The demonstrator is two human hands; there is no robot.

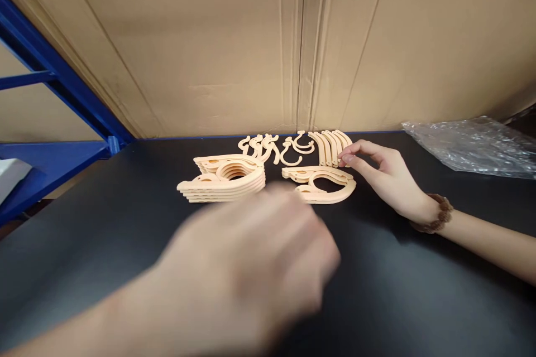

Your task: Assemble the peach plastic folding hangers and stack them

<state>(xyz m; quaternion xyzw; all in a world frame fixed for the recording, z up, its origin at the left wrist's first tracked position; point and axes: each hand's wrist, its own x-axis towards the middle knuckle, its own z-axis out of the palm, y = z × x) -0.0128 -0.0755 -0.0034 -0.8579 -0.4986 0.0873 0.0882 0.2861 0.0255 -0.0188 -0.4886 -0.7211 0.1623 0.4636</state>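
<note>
My left hand is large and smeared by motion in front; its fingertips are hidden, so what it holds, if anything, cannot be seen. Farther right, my right hand has thumb and forefinger closed at the right end of a row of curved beige strips. Beyond my left hand lies a stack of beige looped plastic pieces, with a smaller stack of similar pieces to its right. Behind them are several beige hooks and a few separate hooks.
Everything lies on a black table. Brown cardboard stands along its back edge. Crumpled clear plastic rests at the back right. A blue metal frame and a white object are at the left.
</note>
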